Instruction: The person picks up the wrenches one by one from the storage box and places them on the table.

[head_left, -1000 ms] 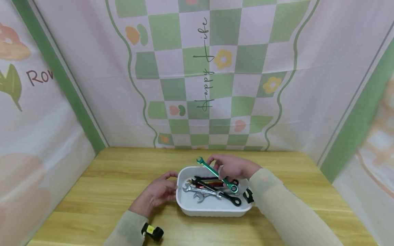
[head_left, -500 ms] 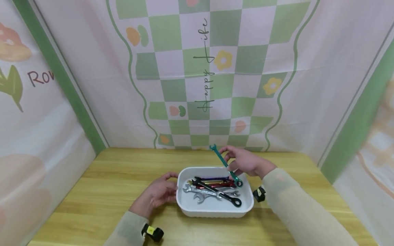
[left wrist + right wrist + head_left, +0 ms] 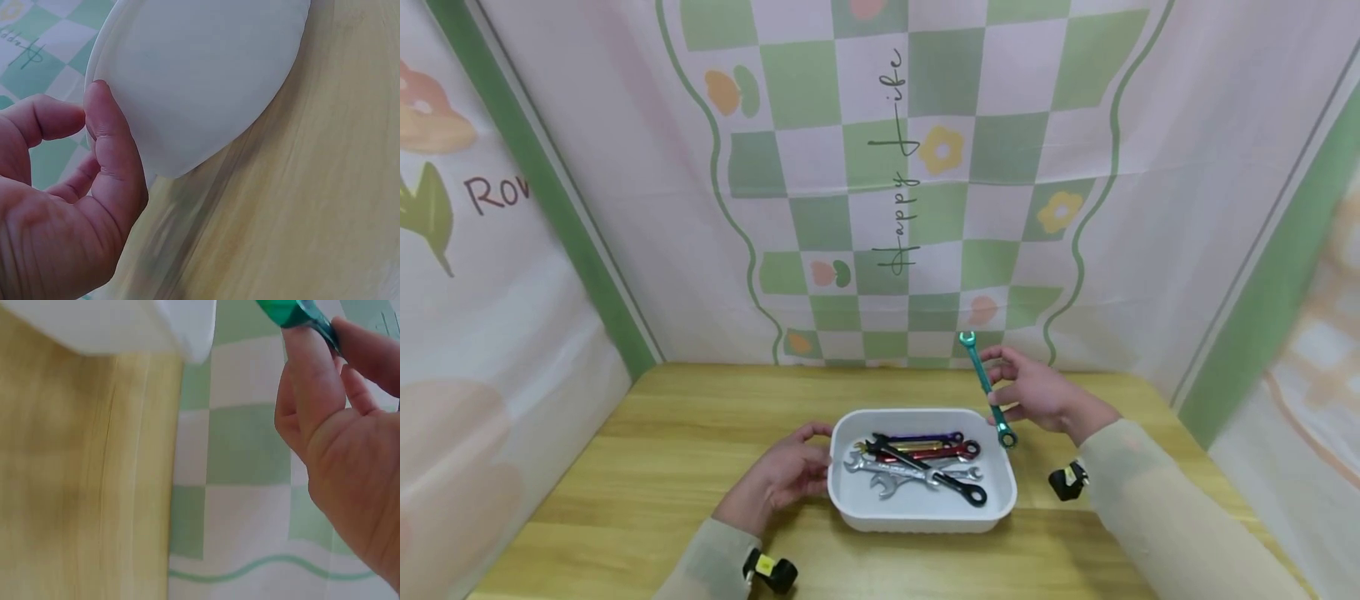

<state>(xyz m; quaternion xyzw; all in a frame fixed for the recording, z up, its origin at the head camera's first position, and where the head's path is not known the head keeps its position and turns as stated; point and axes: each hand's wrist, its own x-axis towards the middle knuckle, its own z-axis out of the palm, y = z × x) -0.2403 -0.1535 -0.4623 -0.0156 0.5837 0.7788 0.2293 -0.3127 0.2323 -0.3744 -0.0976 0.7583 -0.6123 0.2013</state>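
Observation:
My right hand [image 3: 1037,396] pinches a green ratcheting combination wrench [image 3: 981,375] between thumb and fingers. The wrench stands steeply tilted, with its open jaw up and its ring end low, near the right rim of a white plastic bin [image 3: 925,523]. Part of the green wrench [image 3: 284,309] shows at the top of the right wrist view. My left hand [image 3: 793,468] rests against the bin's left side, its thumb [image 3: 115,134] on the outer wall. Inside the bin lie a black wrench [image 3: 917,463], a red wrench [image 3: 964,451], a purple wrench [image 3: 917,437] and silver wrenches [image 3: 887,483], overlapping.
The bin stands on a wooden table [image 3: 715,417]. A patterned cloth backdrop [image 3: 880,208] hangs behind the table, with further cloth at both sides. Wood surface stretches left and right of the bin.
My right hand has moved right and upward with the green wrench, from over the bin to its right rim, and the wrench has turned more upright. The left hand stays at the bin.

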